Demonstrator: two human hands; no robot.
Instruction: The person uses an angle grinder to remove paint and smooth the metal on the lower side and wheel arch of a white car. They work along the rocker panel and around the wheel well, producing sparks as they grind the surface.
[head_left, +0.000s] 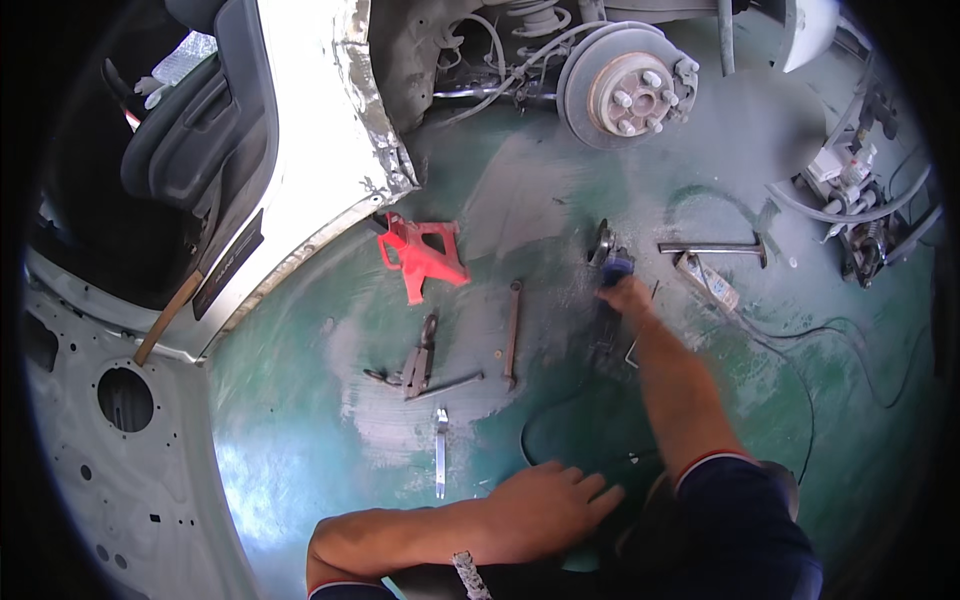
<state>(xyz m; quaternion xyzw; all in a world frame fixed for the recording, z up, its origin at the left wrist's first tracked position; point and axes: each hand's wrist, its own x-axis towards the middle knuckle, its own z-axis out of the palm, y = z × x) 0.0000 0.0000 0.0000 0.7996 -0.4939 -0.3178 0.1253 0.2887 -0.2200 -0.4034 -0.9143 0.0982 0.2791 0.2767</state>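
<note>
My right hand (628, 297) reaches out to the floor, its fingers wrapped round the body of an angle grinder (616, 268). The grinder's disc end points away from me, and its lower part is dark and hard to make out. Nearer to me, my left hand (553, 508) lies across the lower middle with its fingers apart, holding nothing. To the left of the grinder lie a long wrench (514, 335), locking clamp pliers (417, 365) beside a thin bar, and a flat silver forked tool (441, 455).
A red jack stand (430, 258) stands by the white car body (310, 120). A brake disc (615, 90) with studs is at the far side. Right of the grinder lie a hammer (712, 248), a worn box (706, 280) and black cable (845, 332). A car door (150, 480) stands at left.
</note>
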